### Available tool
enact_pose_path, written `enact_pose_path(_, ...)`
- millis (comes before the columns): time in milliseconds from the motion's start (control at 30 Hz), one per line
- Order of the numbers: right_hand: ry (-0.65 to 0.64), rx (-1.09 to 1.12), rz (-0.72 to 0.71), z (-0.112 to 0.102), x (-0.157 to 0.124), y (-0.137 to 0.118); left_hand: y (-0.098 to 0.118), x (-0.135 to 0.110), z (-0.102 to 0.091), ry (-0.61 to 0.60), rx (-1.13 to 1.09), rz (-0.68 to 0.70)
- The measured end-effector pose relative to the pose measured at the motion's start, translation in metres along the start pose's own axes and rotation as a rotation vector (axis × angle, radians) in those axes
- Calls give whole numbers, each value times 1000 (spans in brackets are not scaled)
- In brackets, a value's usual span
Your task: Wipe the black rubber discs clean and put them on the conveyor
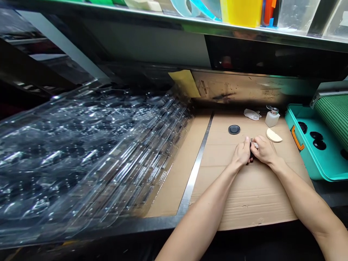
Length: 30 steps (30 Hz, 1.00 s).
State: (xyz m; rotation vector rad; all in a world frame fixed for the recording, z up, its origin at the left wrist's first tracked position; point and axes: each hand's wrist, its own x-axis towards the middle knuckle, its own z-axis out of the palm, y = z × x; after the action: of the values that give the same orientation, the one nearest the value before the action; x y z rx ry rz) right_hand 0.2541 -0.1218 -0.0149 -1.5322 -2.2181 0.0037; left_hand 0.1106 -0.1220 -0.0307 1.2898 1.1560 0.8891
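Over the cardboard sheet (pixel 239 195), my left hand (pixel 240 153) is closed around a small dark part (pixel 251 155), mostly hidden by the fingers. My right hand (pixel 264 149) meets it there, pinching a bit of white material (pixel 255 144), perhaps a wipe, against the part. Just beyond the hands lies a round black disc-shaped part (pixel 234 129). A cream half-round pad (pixel 274 135) rests close to my right hand. Behind that pad stand a small white pump bottle (pixel 272 117) with its lid up and a crumpled white wipe (pixel 252 114).
Stacked clear plastic trays (pixel 81 156) fill the left side. On the right, a teal bin (pixel 312 159) with an orange latch holds several black round parts (pixel 319 144), beside a green belt (pixel 335 112). A loaded shelf (pixel 174 14) overhangs the bench.
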Motion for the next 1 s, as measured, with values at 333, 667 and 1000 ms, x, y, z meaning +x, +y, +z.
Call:
enact_pose_path(333,-96,-6,-12,-8,3,-1,-1,1,-4,8,-105,-60)
enact_pose_path(667,-126,-213,17,-9,0,-14,0,-4,3,64,41,33)
enact_pose_path(1000,-98,-139,65,-9,-2,-15,1,-5,3,46,85,7)
